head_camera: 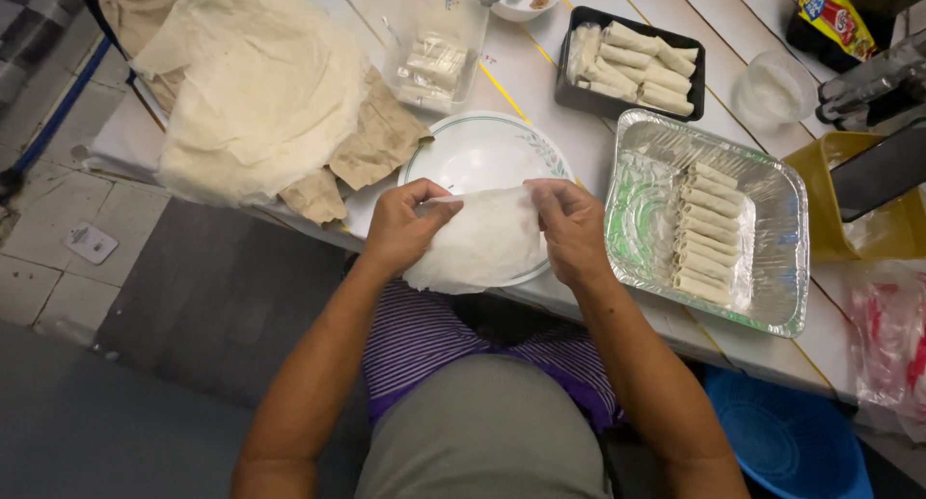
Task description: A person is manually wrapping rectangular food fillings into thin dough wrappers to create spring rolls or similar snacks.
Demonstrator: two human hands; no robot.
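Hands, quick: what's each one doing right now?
Left hand: closed, pinching the thin white wrapper.
Right hand: closed, pinching the same wrapper's other edge.

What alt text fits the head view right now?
Left hand and right hand hold a thin white wrapper over a plate. A foil tray of rolls sits to the right.

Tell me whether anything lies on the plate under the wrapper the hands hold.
Nothing visible does. Left hand and right hand hold the wrapper over the white plate, whose visible part is bare.
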